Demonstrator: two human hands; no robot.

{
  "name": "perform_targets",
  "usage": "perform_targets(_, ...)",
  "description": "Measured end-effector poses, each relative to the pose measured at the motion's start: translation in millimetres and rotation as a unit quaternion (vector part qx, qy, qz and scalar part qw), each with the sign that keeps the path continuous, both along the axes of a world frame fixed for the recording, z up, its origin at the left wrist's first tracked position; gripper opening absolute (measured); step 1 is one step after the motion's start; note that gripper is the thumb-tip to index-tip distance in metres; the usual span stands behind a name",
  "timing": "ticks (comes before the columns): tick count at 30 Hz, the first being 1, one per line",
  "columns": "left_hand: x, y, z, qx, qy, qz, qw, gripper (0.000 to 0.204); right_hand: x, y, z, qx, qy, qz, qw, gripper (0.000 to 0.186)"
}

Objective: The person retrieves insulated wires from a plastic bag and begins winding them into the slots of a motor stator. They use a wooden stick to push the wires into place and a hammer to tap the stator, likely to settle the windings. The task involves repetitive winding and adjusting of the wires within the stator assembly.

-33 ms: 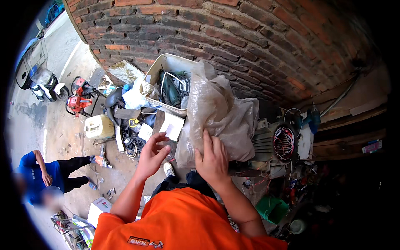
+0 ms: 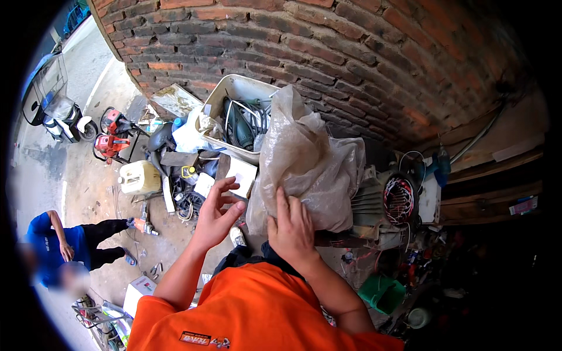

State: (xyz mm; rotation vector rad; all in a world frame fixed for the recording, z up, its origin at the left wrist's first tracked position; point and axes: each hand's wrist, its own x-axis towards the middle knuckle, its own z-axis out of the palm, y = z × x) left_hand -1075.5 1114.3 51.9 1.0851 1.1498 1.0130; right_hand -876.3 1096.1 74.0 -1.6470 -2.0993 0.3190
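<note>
A large crumpled translucent plastic sack (image 2: 307,158) fills the centre of the head view. My right hand (image 2: 291,228) lies against its lower front, fingers extended and touching the plastic. My left hand (image 2: 216,216) is raised just left of the sack with curved, parted fingers and nothing in them, near a flat white sheet (image 2: 240,174). Behind these stands an off-white plastic bin (image 2: 216,96) holding dark green tools and cables. To the sack's right is a ribbed metal motor housing (image 2: 366,205) with exposed wire windings (image 2: 398,199).
A brick wall (image 2: 281,41) rises behind. Red machines (image 2: 111,143), a jerrycan (image 2: 139,178) and assorted parts cover the ground at left, beside a road with a scooter (image 2: 64,120). A person in blue (image 2: 58,245) is at lower left. A green bucket (image 2: 380,292) sits at lower right.
My right hand has shifted slightly left and down on the sack, and the plastic's folds have moved a little with it. My left hand is almost unmoved.
</note>
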Motion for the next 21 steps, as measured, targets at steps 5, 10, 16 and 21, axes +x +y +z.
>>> perform_targets(5,61.7,27.5,7.0,0.185,0.305,-0.002,0.934,0.069,8.5,-23.4,-32.5,-0.111,0.153,0.216,0.958,0.035)
perform_targets(10,28.5,47.3,-55.5,0.078,0.150,0.143,0.975,0.024,99.3,23.4,13.1,0.154,0.081,-0.212,0.962,0.060)
perform_targets(16,4.7,45.0,-68.8,0.161,0.313,0.169,0.921,0.026,130.9,38.4,-26.5,-0.037,0.336,-0.220,0.915,0.065)
perform_targets(21,14.0,-4.4,49.9,0.125,-0.029,-0.026,0.991,0.071,44.4,-17.3,34.6,0.095,0.186,0.178,0.962,0.055)
